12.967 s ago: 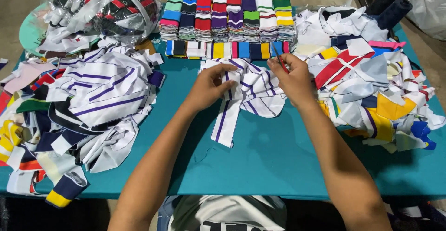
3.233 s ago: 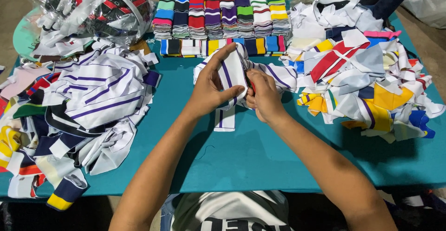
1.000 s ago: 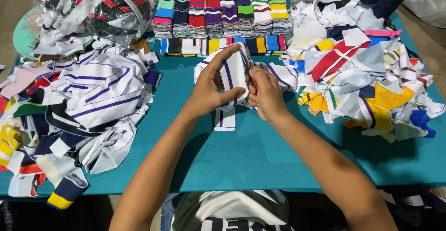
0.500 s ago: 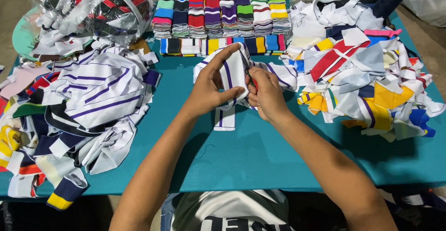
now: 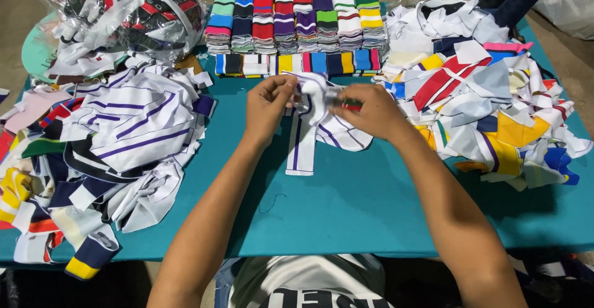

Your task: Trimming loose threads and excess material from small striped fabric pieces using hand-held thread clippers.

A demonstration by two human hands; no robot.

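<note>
Standing right by the desk (image 5: 371,209), teal cloth on top, and it's buried in knit collar and cuff pieces. The person has both hands up near the middle of it, working one white strip with purple stripes (image 5: 303,141). Most of that strip lies flat on the desk and trails toward the person; the top end is lifted and bunched between the hands.

The left hand (image 5: 267,104) is pinching the upper edge of the strip, fingers closed on the fabric. The right hand (image 5: 370,111) is clamped around the other side of the bunch, and there's something small and red-and-green (image 5: 350,104) poking out of its grip. Could be a snipper or a marker, honestly can't tell from here because the fingers cover most of it.

To me it looks like the trimming or checking step on a single piece, mid-way, with the strip held taut between the two hands. I'd say the next move calls for keeping that top edge stretched and steady so the little tool can get at it cleanly, without letting the tail slide off.

Around them: a big white-and-purple striped pile (image 5: 130,128) on the left, a mixed coloured heap (image 5: 489,104) on the right, neat folded stacks in many colours (image 5: 291,17) along the back, and a clear plastic bag of pieces (image 5: 117,11) in the far left corner.
</note>
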